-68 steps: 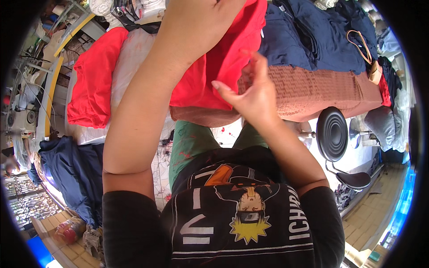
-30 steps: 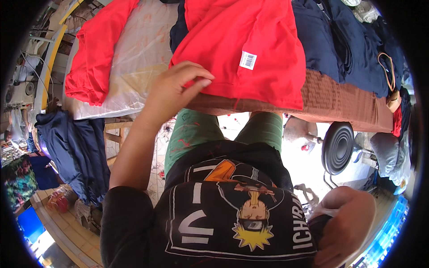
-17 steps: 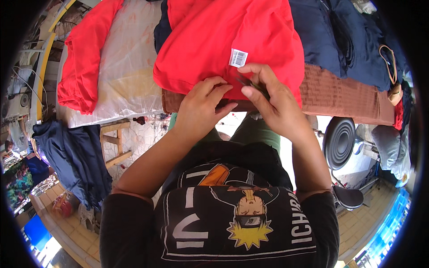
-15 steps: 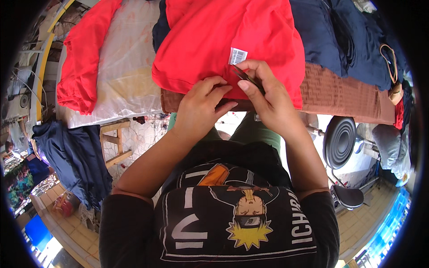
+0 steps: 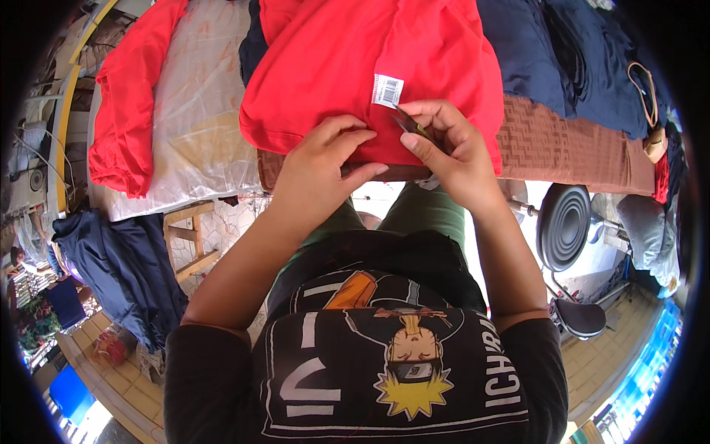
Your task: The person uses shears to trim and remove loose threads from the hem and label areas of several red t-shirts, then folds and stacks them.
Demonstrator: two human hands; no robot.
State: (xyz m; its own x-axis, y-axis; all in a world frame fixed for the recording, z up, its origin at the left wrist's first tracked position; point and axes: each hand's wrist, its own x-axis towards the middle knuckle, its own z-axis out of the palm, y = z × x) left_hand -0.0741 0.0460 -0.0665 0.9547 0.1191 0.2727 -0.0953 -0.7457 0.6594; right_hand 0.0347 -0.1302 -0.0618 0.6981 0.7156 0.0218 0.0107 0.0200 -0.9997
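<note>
A red garment (image 5: 318, 81) lies spread in front of me, its near edge hanging over the table's front. Sewn onto it is a white label (image 5: 387, 90) with a printed code. My right hand (image 5: 455, 144) is closed round small dark thread snips (image 5: 414, 126), whose tips point at the cloth just below the label. My left hand (image 5: 325, 159) rests at the garment's near edge, fingers bent on the cloth and thumb apart from them. Nothing shows gripped between its thumb and fingers.
Brown patterned cloth (image 5: 577, 152) covers the table, with dark blue garments (image 5: 592, 66) at the right. Left are clear plastic sheeting (image 5: 200, 96) and another red garment (image 5: 129, 96). Dark blue cloth (image 5: 122, 266) hangs by a wooden frame (image 5: 194, 233). A round black stool seat (image 5: 563, 227) stands right.
The red garment and its label have shifted slightly left. My right hand has moved a little right with the snips, while my left hand has shifted slightly left.
</note>
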